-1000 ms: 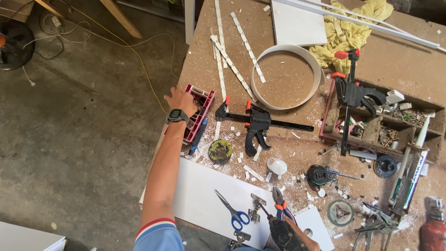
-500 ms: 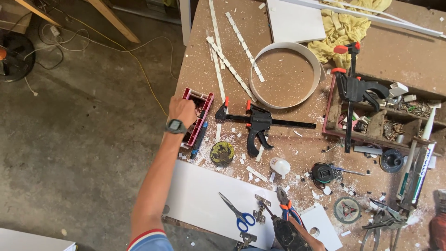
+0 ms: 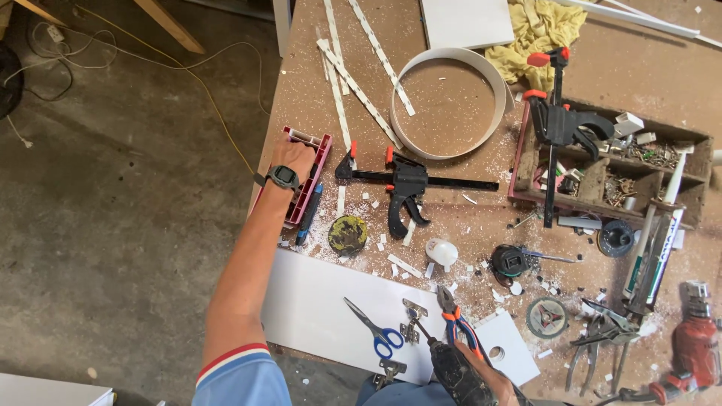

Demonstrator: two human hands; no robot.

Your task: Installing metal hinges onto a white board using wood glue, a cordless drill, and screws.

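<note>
My left hand (image 3: 295,156), with a dark watch on the wrist, reaches into a red plastic case (image 3: 306,184) at the left edge of the workbench; its fingers are hidden inside the case. My right hand (image 3: 502,389), at the bottom edge, grips a black power screwdriver (image 3: 451,366) whose bit points at a metal hinge (image 3: 410,328) lying on a white panel (image 3: 316,308). Blue-handled scissors (image 3: 376,331) and orange-handled pliers (image 3: 457,319) lie on the panel beside the hinge.
A black and orange bar clamp (image 3: 406,184) lies mid-bench by a curled white edge-band ring (image 3: 450,101). A second clamp (image 3: 555,124) stands on a wooden tray (image 3: 688,146) of small parts. White strips (image 3: 353,83), a yellow rag (image 3: 538,34), a red drill (image 3: 688,353) and loose chips surround them.
The view has shifted and drawn closer. My left hand has moved from the case's left rim into the red case. My right hand keeps its hold at the bottom edge.
</note>
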